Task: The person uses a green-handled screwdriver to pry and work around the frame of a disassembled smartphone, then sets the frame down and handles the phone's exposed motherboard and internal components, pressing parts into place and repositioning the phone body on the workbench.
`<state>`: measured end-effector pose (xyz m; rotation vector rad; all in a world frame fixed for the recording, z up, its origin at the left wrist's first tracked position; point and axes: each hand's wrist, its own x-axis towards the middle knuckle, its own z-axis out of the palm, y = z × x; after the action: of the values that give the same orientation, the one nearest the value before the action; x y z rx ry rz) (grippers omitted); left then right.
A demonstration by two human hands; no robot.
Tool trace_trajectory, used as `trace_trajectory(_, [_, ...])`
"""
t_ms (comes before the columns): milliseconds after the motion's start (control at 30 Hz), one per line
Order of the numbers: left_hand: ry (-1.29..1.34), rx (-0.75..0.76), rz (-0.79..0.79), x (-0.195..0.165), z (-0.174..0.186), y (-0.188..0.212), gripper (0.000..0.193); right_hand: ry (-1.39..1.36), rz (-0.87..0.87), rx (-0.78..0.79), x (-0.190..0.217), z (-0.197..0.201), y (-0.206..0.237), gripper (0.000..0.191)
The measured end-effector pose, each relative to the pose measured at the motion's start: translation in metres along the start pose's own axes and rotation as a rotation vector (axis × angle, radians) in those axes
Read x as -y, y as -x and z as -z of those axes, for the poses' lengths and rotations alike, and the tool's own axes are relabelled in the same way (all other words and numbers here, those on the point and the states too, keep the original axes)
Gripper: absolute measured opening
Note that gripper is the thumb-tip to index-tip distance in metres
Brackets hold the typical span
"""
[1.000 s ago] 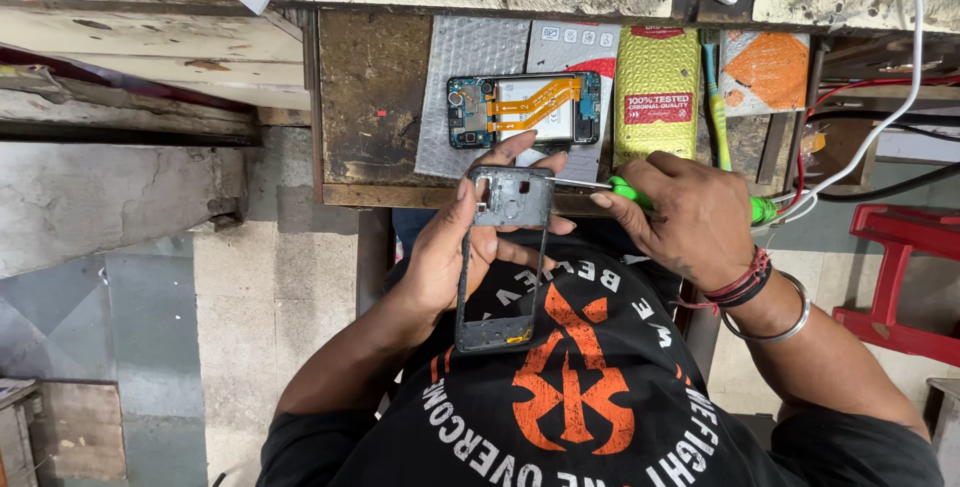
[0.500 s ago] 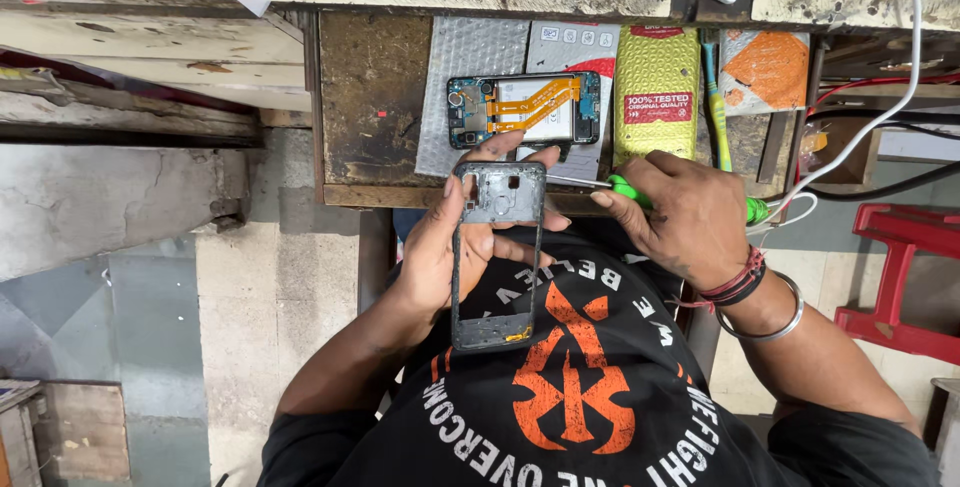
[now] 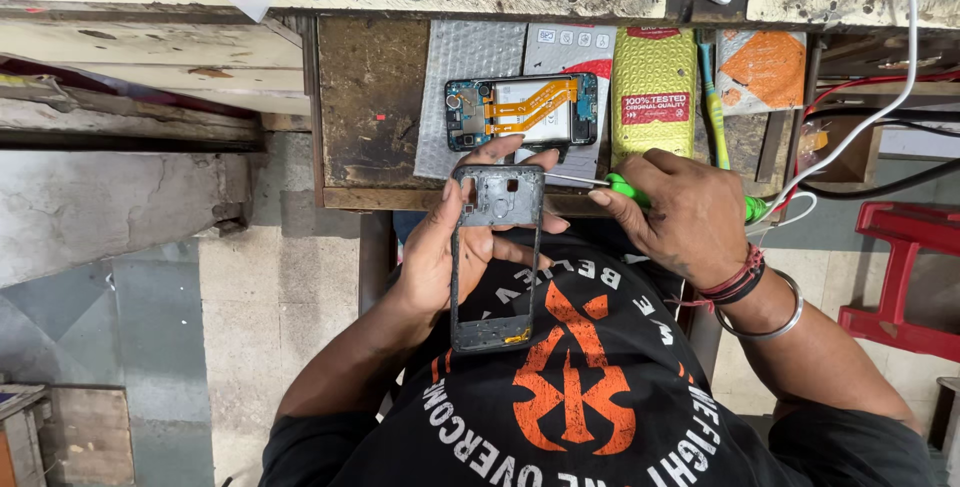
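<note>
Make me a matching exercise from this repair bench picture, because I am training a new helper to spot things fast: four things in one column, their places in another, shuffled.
Things:
1. Phone frame
2. Screwdriver
3. Opened phone
4. Red stool

Places:
A. Lying flat on the bench, orange ribbon cable showing
B. On the floor at the far right
C. Held upright in the left hand
D. Gripped in the right hand, tip pointing at the frame's top

Pairs: 1-C, 2-D, 3-A, 4-B
</note>
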<state>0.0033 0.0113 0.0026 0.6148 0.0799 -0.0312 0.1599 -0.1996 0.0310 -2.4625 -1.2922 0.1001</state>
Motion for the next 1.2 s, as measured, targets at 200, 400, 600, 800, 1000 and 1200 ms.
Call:
trace_trajectory(200, [0.001,-0.018,-0.003,0.001,-0.001,-0.001,0.074,0.01,-0.005,0.025,0.0,-0.001,0.0,0.038])
trace_trajectory(400, [-0.008,-0.023,-0.004,0.001,-0.001,-0.001,0.074,-0.003,-0.003,0.013,0.0,-0.002,0.0,0.037])
trace_trajectory(600, [0.003,-0.021,0.003,0.0,-0.001,0.0,0.074,-0.004,0.0,0.005,0.001,-0.002,-0.001,0.037])
trace_trajectory(800, [0.007,-0.015,-0.007,0.003,0.002,0.0,0.073,-0.025,0.016,0.019,0.001,-0.002,-0.001,0.036])
trace_trajectory(1000, [-0.014,-0.011,-0.049,0.008,0.007,-0.003,0.048,-0.067,0.019,0.014,0.003,-0.004,0.001,0.036])
trace_trajectory(1200, [0.005,-0.066,-0.047,0.01,0.008,-0.004,0.044,-0.042,0.009,0.003,0.0,-0.006,0.002,0.037])
